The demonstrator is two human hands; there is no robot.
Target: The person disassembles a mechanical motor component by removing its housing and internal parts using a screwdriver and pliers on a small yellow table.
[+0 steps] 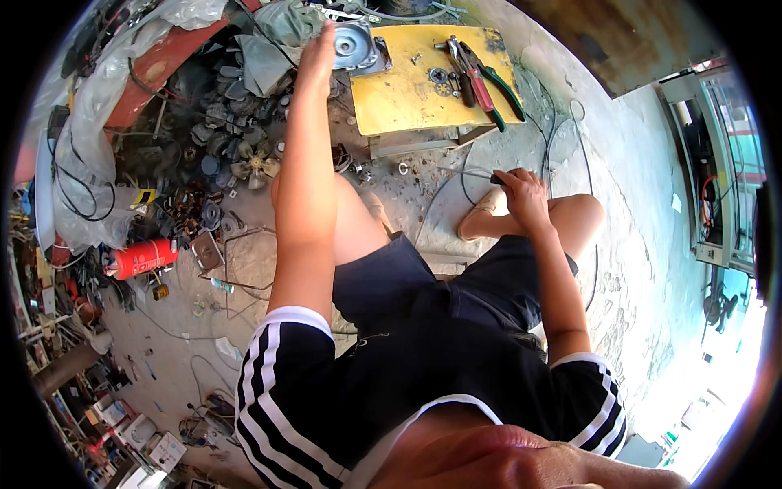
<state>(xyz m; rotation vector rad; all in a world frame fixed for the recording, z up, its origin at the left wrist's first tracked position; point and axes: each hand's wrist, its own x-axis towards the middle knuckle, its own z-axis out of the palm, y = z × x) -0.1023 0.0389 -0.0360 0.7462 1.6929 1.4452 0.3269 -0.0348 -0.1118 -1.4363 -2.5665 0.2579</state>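
Observation:
My left hand (pixel 316 63) stretches out to the far left edge of a yellow table (pixel 391 98). Its fingers look straight and lie beside a round silver metal part (pixel 353 46), perhaps a motor housing; whether they touch it I cannot tell. Over my right knee, my right hand (pixel 525 196) is closed on a slim dark tool (pixel 497 179), seemingly with a thin pale shaft pointing left. On the tabletop lie green-handled pliers (pixel 507 96), a red-handled tool (pixel 479 91), a dark-handled tool beside them, and a small dark ring (pixel 438 76) among little metal bits.
Dark metal parts and fan-like pieces (pixel 254 165) are heaped left of the table. A red cylinder (pixel 145 258) lies on the floor below the heap. Cables (pixel 588 147) run over the floor at right, near an open-framed cabinet (pixel 717 163). Crowded shelves line the left edge.

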